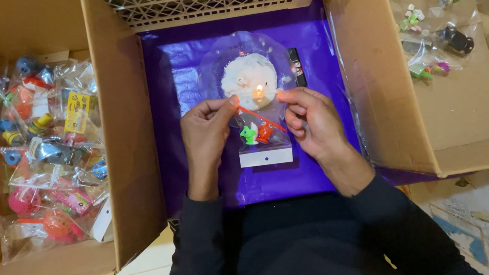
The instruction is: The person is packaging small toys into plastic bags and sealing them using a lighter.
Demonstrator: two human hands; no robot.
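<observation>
Dark sleeves nearest the camera, both forearms over the purple worktop [200,190]. Left hand [207,130] and right hand [314,121] each pinch an end of a thin red strip [258,118], held taut just above the top of a clear toy packet [263,141] with green and orange pieces inside. A small candle flame [258,93] burns just beyond, on a white disc [248,78]. Looks like the sealing step; next calls for keeping the pinch tight and fingers off the flame. Box of bagged toys [47,149] left.
</observation>
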